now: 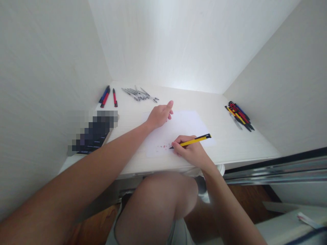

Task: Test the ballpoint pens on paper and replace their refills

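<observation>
My right hand (pixel 187 149) grips a yellow pen (pixel 195 140) with black ends. The pen is tilted, with its dark tip at the lower part of a white sheet of paper (pixel 187 124). Small reddish marks (pixel 163 146) lie on the sheet just left of the tip. Over the sheet's upper left part rests my left hand (pixel 159 115), its thumb side up and its fingers loosely bent. Nothing shows in that hand.
Several clear pens (pixel 140 94) lie at the back of the white desk (pixel 212 102). Red and blue pens (pixel 106 96) are at the back left; a mixed pile of pens (pixel 239 115) is at the right. A blurred dark object (pixel 94 134) stands left. Panels enclose the desk.
</observation>
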Available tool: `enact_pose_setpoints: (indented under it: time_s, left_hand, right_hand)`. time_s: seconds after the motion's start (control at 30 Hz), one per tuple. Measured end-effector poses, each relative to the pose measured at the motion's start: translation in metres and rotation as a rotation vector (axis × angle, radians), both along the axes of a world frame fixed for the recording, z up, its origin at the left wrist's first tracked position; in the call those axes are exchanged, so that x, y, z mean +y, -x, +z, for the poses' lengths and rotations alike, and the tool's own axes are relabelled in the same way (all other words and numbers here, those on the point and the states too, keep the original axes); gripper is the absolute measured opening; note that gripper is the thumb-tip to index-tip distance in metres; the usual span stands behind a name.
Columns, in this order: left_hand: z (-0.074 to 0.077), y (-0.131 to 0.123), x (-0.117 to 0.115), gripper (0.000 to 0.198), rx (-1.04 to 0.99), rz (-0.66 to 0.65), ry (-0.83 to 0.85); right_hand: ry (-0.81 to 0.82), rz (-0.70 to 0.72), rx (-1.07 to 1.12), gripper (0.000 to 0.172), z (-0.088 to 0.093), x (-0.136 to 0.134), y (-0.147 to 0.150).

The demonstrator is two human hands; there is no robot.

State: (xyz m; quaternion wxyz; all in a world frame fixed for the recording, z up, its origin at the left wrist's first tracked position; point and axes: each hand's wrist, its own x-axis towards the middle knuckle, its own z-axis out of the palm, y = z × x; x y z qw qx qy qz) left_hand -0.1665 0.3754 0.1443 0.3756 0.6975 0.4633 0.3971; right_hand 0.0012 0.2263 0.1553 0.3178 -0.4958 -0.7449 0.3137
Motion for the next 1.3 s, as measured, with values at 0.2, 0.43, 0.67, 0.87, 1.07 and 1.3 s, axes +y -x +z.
enact_pose_setpoints:
  time_s: [0.2,0.43,0.67,0.87,1.07,1.3]
  left_hand:
    - [0.001,0.000,-0.001,0.076,0.003,-0.001,-0.001]
    - [0.002,0.000,-0.002,0.076,0.004,-0.003,-0.007]
    - [-0.002,0.001,0.000,0.076,0.023,-0.010,-0.038]
    - [-0.003,0.000,-0.001,0.070,0.074,-0.031,-0.059]
    - [-0.001,0.001,-0.003,0.067,0.123,-0.045,-0.093]
    - [0.001,0.002,-0.004,0.053,0.235,-0.067,-0.163]
  right_hand:
    - [0.000,-0.002,0.000,0.025,-0.001,0.000,-0.001]
    - [-0.016,0.015,0.012,0.026,0.001,-0.001,0.000]
    - [0.055,-0.073,0.313,0.025,-0.005,0.001,-0.005]
    - [0.076,-0.174,0.546,0.036,-0.008,0.004,-0.006]
    - [0.099,-0.225,0.764,0.058,-0.011,0.008,-0.006]
    - [0.130,-0.256,0.717,0.062,-0.013,0.010,-0.007]
